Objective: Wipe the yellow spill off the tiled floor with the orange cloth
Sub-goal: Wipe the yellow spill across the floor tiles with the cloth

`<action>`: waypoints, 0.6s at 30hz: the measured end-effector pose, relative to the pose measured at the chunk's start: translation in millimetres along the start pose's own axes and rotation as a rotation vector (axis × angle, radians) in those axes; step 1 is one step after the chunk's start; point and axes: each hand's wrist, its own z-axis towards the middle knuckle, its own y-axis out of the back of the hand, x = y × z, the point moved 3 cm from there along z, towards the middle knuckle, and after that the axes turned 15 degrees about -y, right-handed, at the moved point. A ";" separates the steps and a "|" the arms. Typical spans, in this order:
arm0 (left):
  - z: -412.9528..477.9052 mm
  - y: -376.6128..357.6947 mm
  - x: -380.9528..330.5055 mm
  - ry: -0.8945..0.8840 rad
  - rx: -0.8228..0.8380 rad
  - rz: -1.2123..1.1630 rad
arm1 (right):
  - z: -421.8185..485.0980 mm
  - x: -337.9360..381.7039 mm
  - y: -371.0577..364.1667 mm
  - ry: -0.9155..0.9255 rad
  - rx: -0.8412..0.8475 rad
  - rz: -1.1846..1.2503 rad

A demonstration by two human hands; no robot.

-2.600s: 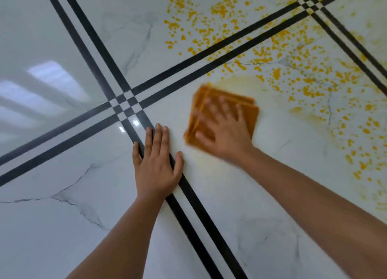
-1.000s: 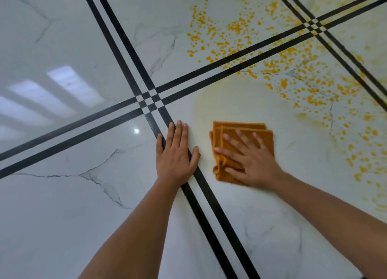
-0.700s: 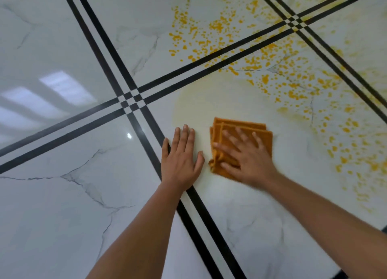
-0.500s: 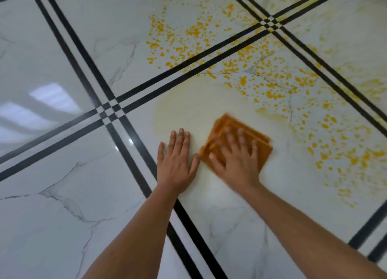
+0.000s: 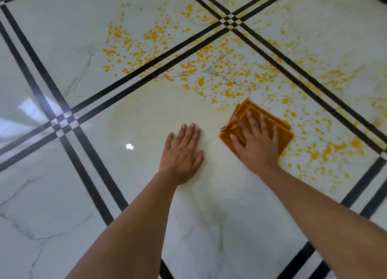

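— Head view: where is the orange cloth [image 5: 244,114]?
— Folded flat on the tiled floor [image 5: 62,65], in the middle tile, nearer its right edge than its left. The right hand [image 5: 259,146] presses on it, fingers straight and spread, not curled round it.
— The left hand [image 5: 181,155]?
— Palm down on bare tile just left of the cloth, fingers straight, holding nothing.
— The yellow spill [image 5: 209,69]?
— Droplets beyond and right of the cloth, crossing the tile's far edge.
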 end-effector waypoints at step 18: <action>134.5 -29.0 -165.5 0.618 -0.210 -0.160 | 57.9 -164.2 63.9 0.356 0.159 -0.093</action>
